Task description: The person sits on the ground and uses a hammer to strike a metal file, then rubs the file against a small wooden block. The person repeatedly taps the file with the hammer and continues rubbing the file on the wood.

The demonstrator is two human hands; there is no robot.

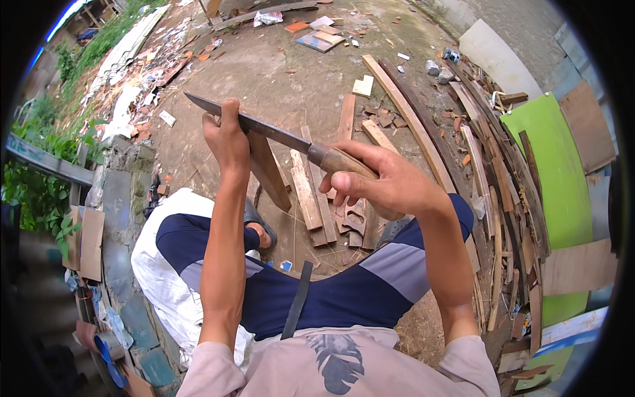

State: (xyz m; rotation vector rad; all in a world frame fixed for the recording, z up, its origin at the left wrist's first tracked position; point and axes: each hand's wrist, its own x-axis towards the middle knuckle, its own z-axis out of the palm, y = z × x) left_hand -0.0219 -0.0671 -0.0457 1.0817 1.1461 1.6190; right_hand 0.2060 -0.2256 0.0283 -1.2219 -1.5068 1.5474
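Observation:
My right hand [383, 182] grips the wooden handle of a long knife [264, 129]. Its dark blade runs up and to the left across the view. My left hand [227, 137] is closed on the top of a narrow wooden strip [270, 173] that stands tilted below the blade. The blade rests against the strip just beside my left fingers. Both forearms come up from the lower edge, over my knees in dark blue and grey shorts.
Short wood offcuts [311, 195] lie on the dirt ground between my feet. Long planks and slats [423, 132] are piled to the right beside a green board [559, 172]. A white sack [159, 278] lies at my left. Rubble and plants line the left edge.

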